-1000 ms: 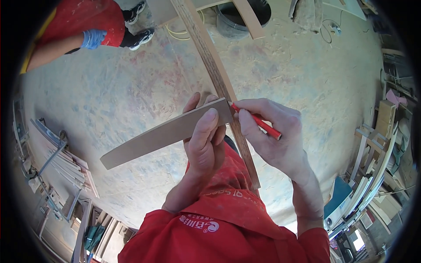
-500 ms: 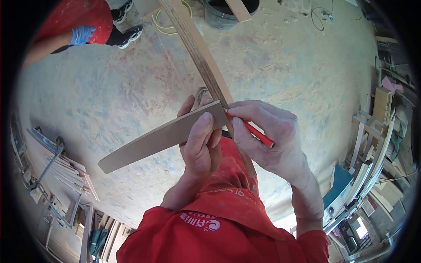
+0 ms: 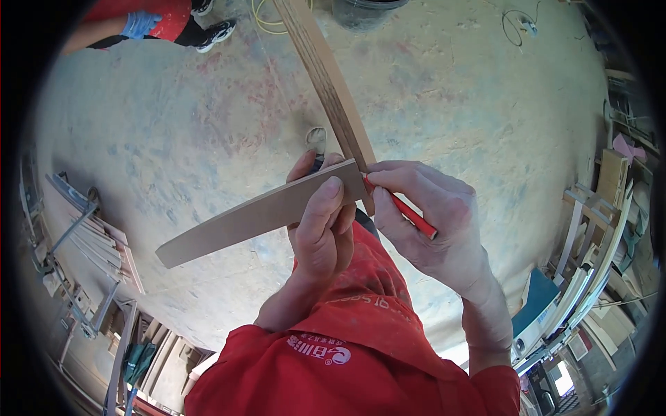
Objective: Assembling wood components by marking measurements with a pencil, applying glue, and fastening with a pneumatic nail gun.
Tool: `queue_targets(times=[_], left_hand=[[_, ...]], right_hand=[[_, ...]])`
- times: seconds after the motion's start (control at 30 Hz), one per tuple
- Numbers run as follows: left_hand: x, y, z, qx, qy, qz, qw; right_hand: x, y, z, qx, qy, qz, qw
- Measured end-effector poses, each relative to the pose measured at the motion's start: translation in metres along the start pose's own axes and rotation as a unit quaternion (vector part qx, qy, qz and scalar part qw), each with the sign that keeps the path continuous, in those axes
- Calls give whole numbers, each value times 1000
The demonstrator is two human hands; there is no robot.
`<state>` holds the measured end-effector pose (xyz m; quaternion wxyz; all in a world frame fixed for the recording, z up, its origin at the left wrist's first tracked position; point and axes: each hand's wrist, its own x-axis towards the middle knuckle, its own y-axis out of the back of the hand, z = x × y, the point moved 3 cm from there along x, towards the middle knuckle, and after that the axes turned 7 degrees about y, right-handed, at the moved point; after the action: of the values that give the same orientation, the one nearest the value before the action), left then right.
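Note:
A flat, tapered grey-brown board slants across the middle, its narrow end to the left. My left hand grips it near its right end, thumb on the face, fingers behind. That end meets the long wooden strip, which runs from the far edge down toward me and shows dark grain on one side. Between the fingers of my right hand is a red pencil. Its tip is at the strip, right beside the board's end; the exact contact is hidden by my fingertips.
Another person's blue-gloved hand and dark shoe show at the far left. A dark bucket stands at the far edge, a coiled cable to its right. Stacked boards lie left; a wooden frame stands right.
The surroundings have shifted up in the picture as the view tilted. Both hands, the board and the pencil stay nearly in place, the pencil tip still beside the board's end.

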<state>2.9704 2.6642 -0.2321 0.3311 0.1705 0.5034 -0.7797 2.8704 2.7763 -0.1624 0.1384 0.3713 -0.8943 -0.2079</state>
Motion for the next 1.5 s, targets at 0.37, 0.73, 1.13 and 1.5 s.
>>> queue_targets(times=[0.37, 0.73, 1.13, 1.5], left_hand=[[-42, 25, -43, -3, -3, 5, 1000], [-74, 34, -43, -16, 46, 9, 999], [-228, -108, 76, 472, -50, -350, 808], [-158, -108, 321, 586, 210, -336, 707]], right_hand=[[-56, 2, 0, 6, 10, -7, 1000], [-78, 0, -9, -36, -81, -144, 986], [-70, 48, -225, 174, -8, -19, 985], [112, 47, -238, 269, -187, 278, 903]])
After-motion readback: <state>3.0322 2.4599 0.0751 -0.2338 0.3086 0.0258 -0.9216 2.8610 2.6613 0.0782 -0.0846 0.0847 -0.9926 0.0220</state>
